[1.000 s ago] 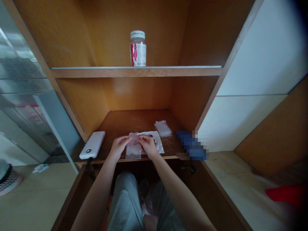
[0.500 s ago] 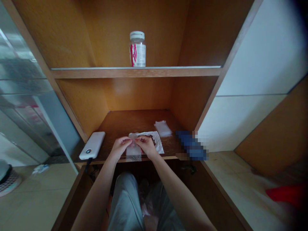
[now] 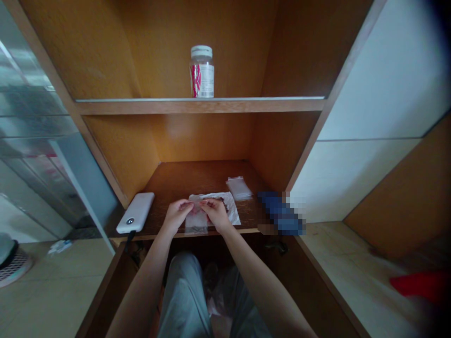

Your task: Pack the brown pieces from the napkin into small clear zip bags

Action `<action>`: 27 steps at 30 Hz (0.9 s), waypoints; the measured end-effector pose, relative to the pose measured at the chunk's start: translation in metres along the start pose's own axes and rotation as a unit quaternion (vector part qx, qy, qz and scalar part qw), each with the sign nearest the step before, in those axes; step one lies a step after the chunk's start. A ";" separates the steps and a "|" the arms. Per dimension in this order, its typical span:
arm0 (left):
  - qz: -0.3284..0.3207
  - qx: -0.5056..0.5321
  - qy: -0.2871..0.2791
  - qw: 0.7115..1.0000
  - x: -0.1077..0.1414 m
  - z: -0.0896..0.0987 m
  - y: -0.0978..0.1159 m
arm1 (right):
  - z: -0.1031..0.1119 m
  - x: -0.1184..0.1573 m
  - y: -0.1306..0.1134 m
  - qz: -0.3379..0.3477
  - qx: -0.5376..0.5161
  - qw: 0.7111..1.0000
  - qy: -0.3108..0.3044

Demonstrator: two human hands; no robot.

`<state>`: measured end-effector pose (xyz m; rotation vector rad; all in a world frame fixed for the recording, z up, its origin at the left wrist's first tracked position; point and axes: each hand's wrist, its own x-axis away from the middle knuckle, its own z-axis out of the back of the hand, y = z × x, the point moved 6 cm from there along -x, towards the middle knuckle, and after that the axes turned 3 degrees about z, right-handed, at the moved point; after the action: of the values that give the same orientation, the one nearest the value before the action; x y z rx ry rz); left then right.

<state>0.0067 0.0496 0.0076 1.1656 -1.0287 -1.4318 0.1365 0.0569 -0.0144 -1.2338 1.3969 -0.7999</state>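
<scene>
My left hand [image 3: 177,214] and my right hand [image 3: 215,214] meet above the dark wooden shelf board [image 3: 190,180]. Their fingertips pinch the top edge of a small clear plastic bag [image 3: 195,223] from either side. The bag's lower end hangs over the board's front edge area, and the fingers hide its mouth. Beneath and behind the hands lies a crumpled white paper sheet [image 3: 229,205] with something dark on it, partly covered. A small stack of clear plastic bags [image 3: 239,188] sits just behind the right hand, not touched.
A white power bank [image 3: 135,212] with a black cable lies left of the hands. A pixelated blue object [image 3: 282,213] lies to the right. A labelled jar [image 3: 202,72] stands on the shelf above. My grey-trousered legs [image 3: 185,300] are below the board.
Both hands stay on the bag's top edge, with only small shifts of the fingers. The bag and paper remain in nearly the same place.
</scene>
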 end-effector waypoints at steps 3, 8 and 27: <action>-0.001 0.003 0.045 0.999 -0.001 0.006 -0.003 | 0.003 0.000 0.003 -0.012 -0.018 1.000 0.022; -0.008 -0.027 0.061 0.998 -0.002 0.009 -0.007 | 0.004 0.001 0.004 -0.019 -0.032 0.999 0.027; 0.001 0.010 0.067 0.998 -0.008 0.012 -0.004 | 0.006 0.001 0.002 -0.030 -0.105 0.993 0.048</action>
<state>-0.0051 0.0585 0.0068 1.2567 -0.9529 -1.3253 0.1424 0.0570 -0.0177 -1.4201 1.5594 -0.7763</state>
